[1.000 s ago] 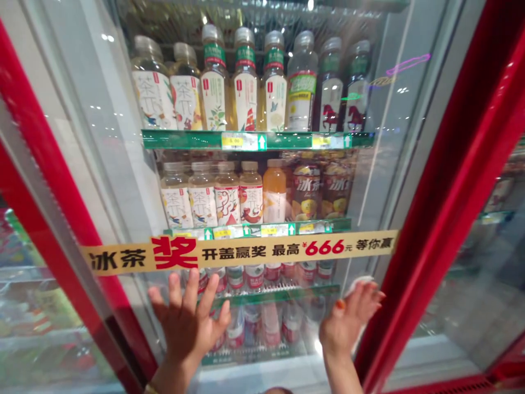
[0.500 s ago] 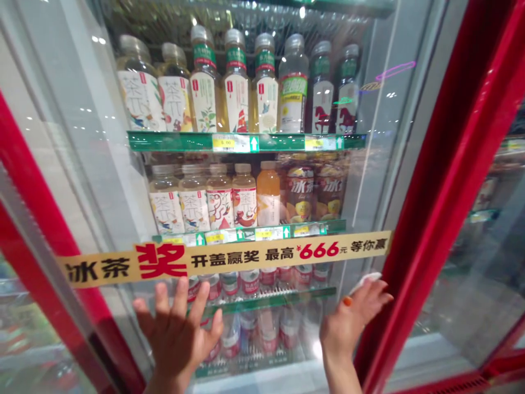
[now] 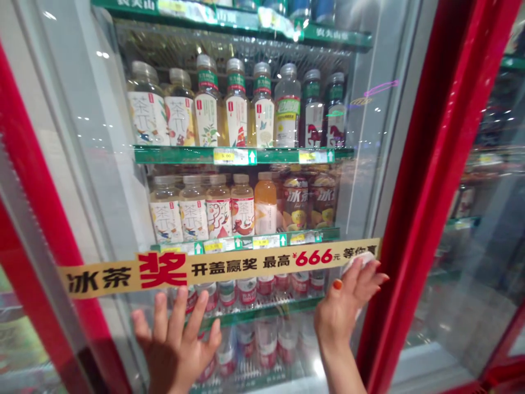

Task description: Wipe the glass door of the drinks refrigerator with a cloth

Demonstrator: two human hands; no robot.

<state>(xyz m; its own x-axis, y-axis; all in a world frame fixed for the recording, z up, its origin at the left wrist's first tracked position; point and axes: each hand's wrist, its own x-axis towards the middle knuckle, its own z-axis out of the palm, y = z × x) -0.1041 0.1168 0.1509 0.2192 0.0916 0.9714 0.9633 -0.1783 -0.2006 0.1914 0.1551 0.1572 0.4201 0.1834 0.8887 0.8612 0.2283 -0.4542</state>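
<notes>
My left hand (image 3: pixel 176 334) is spread with its fingers apart in front of the glass door (image 3: pixel 365 180), just below a beige strip (image 3: pixel 262 264) with black and red lettering. It holds nothing. My right hand (image 3: pixel 342 309) has a white cloth or tissue (image 3: pixel 361 258) under its fingers, held flat against the glass. The cloth shows past the fingertips and covers part of the strip's right end. Most of it is hidden by the hand.
Behind the glass, a green-edged shelf (image 3: pixel 184 155) carries a row of tea bottles (image 3: pixel 207 112). More bottles, one an orange drink (image 3: pixel 266 203), stand on the shelf below. A red door frame (image 3: pixel 426 180) runs along the right, another red frame (image 3: pixel 45 180) along the left.
My right hand has moved up with the white cloth, onto the right end of the strip. My left hand stays spread near the same spot. The view has tilted up, showing a higher shelf.
</notes>
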